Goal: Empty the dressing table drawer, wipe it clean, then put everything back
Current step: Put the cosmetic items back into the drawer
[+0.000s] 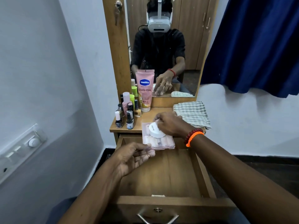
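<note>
Your left hand (134, 156) pinches the pink box (159, 141) by one corner. Your right hand (171, 125) holds the white jar (156, 130) on top. Tip the box, and the jar could slide off into the drawer (163, 173).

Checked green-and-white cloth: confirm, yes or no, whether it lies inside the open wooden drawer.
No, the checked green-and-white cloth lies folded on the dressing table top, behind the open wooden drawer.

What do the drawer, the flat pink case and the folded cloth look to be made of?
Drawer: wood or wood-look laminate, light brown with visible grain and a dull sheen.
Pink case: probably translucent hard plastic, since pale shapes show through it.
Folded cloth: woven fabric, likely cotton, matte, with green-and-white checks and soft folds.
</note>
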The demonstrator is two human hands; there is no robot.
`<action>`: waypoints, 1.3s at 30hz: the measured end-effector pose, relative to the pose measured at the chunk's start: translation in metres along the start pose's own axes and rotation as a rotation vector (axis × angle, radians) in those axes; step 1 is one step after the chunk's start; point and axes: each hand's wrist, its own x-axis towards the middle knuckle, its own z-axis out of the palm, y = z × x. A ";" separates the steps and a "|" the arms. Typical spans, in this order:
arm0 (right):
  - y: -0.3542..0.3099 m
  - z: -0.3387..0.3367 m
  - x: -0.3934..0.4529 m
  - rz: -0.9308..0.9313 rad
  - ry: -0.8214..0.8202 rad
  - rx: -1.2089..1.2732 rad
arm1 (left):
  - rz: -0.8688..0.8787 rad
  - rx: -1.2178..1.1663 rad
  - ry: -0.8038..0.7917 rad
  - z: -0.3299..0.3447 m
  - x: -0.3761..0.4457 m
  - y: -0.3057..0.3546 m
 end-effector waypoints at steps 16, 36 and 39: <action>0.026 0.076 -0.069 0.106 0.301 -0.180 | -0.169 0.182 0.024 0.004 0.018 -0.035; 0.034 0.084 -0.088 0.285 0.364 -0.287 | 0.044 0.531 -0.013 0.069 0.046 -0.063; 0.036 0.080 -0.089 0.311 0.321 -0.232 | 0.105 0.750 -0.052 0.069 0.036 -0.061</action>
